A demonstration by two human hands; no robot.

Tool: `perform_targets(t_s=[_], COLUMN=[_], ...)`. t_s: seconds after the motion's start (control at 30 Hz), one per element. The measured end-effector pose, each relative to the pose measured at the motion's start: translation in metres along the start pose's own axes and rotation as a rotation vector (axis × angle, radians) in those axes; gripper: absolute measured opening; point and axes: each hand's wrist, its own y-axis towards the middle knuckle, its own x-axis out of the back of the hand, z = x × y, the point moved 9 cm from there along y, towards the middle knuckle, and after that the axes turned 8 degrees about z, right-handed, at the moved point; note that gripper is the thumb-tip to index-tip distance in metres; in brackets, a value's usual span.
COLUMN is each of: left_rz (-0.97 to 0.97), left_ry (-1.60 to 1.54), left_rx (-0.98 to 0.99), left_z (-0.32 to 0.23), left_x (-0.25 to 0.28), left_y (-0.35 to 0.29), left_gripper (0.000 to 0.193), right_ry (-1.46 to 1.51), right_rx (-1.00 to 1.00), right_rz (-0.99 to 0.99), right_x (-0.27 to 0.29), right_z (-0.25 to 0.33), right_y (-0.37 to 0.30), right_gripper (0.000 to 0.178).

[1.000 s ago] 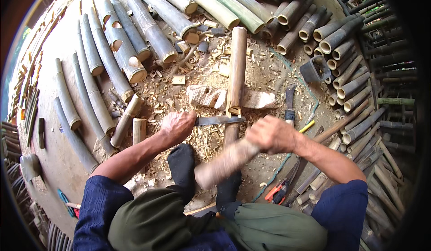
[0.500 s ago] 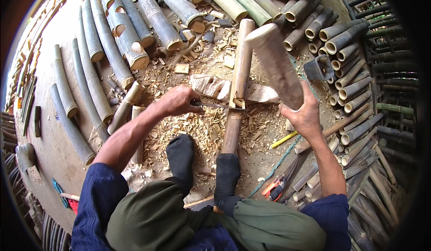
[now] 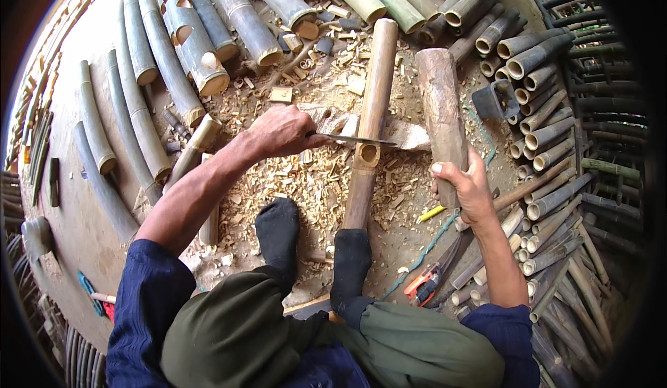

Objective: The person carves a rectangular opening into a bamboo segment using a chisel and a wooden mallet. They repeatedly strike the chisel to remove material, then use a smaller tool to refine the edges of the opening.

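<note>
My left hand [image 3: 283, 131] is closed round the handle of a thin-bladed knife [image 3: 354, 140]. Its blade lies across a bamboo pole [image 3: 376, 75], just beyond a squarish hole [image 3: 367, 154] cut in the wall. In my right hand [image 3: 464, 185] is a thick wooden club [image 3: 442, 103], gripped near its lower end and held beside the pole, apart from the blade. The pole rests over a pale, rough wooden block [image 3: 410, 135]. My right foot, in a black sock [image 3: 352, 256], is against its near end; the other foot [image 3: 278, 232] stands to the left.
Wood chips [image 3: 299, 179] cover the ground around the pole. Several long bamboo poles [image 3: 240, 20] lie at the far side and left. Stacked bamboo tubes [image 3: 545, 138] and a dark plastic container [image 3: 495, 100] are at the right. An orange-handled tool [image 3: 422, 287] lies near my right knee.
The knife has shifted away from me along the pole, uncovering the hole. The club has swung from a leftward tilt to nearly upright, clear of the pole on its right.
</note>
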Motion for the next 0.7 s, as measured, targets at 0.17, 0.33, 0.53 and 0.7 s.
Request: perform_targets(t_s=[0.17, 0.33, 0.53, 0.7], left_rz=[0.061, 0.085, 0.118, 0.124], left_ry=[0.079, 0.069, 0.084, 0.033], left_rx=[0.116, 0.171, 0.2, 0.191], left_z=[0.003, 0.005, 0.012, 0.013], left_x=[-0.007, -0.012, -0.016, -0.016], left_y=[0.0, 0.004, 0.0, 0.004], left_gripper=[0.056, 0.055, 0.056, 0.056], right_ry=[-0.244, -0.547, -0.826, -0.614], right_rx=[0.21, 0.31, 0.074, 0.275], right_rz=[0.024, 0.011, 0.149, 0.019], right_x=[-0.007, -0.028, -0.038, -0.049], right_z=[0.024, -0.009, 0.039, 0.046], right_y=[-0.004, 0.008, 0.021, 0.019], right_gripper=[0.062, 0.057, 0.055, 0.055])
